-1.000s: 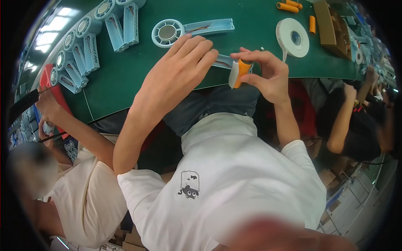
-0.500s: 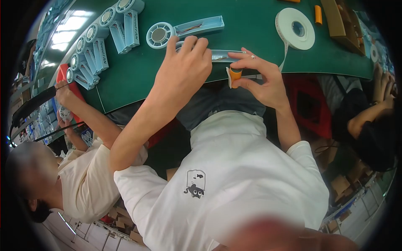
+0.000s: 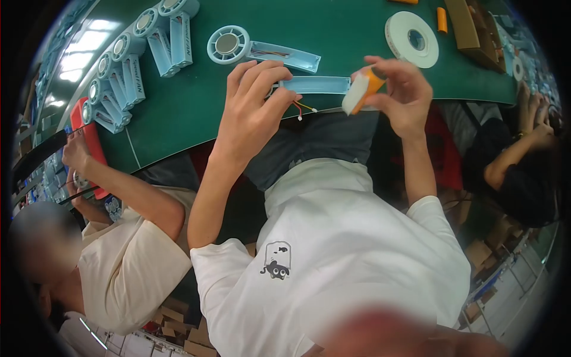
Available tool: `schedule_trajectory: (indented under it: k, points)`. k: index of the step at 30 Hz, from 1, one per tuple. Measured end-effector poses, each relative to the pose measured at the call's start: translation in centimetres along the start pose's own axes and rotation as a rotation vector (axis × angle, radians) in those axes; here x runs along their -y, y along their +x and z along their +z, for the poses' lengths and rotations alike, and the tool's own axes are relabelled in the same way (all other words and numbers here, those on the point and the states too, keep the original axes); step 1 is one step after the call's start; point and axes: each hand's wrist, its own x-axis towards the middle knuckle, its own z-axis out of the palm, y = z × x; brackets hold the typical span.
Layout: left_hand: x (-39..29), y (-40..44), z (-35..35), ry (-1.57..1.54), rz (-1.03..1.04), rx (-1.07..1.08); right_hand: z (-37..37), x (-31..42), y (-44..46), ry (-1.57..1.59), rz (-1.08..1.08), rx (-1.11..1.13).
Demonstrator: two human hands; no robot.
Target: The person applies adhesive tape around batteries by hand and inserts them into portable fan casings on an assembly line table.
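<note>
My left hand [image 3: 253, 113] is closed over the left end of a light-blue fan casing [image 3: 318, 85], covering most of its round head. Thin red and yellow wires [image 3: 302, 108] with small white connectors hang out below the casing, by my left thumb and fingertips. To the right, my right hand [image 3: 407, 98] pinches an orange cylindrical cell [image 3: 370, 89] between thumb and fingers, just off the casing's right end. A white strip [image 3: 355, 94] covers the cell's left side. Another fan [image 3: 228, 44] with an open handle lies behind my left hand.
Several light-blue fans [image 3: 126, 74] stand in a row at the left of the green table [image 3: 351, 30]. A white tape roll [image 3: 411, 40], loose orange cells [image 3: 442, 20] and a cardboard box [image 3: 467, 30] are at the right. A co-worker's arm [image 3: 131, 187] is at the left.
My right hand has moved right and slightly up with the cell, which is now tilted. The wires have come into view below the casing. The casing's trough is more exposed between my hands.
</note>
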Motion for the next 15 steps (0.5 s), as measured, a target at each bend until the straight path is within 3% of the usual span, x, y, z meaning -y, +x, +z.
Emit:
schedule_trajectory:
  k: [5, 8, 15]
  points:
    - [-0.5, 0.5, -0.4, 0.048, -0.002, 0.078, 1.5, 3.0, 2.9, -0.250, -0.210, 0.011]
    - [-0.4, 0.6, -0.5, 0.054, -0.003, 0.093, 1.9, 2.8, 3.8, -0.501, -0.246, 0.329]
    - [-0.2, 0.0, -0.5, 0.002, 0.000, 0.084, 4.0, 4.3, 5.1, -0.879, -0.309, 0.579]
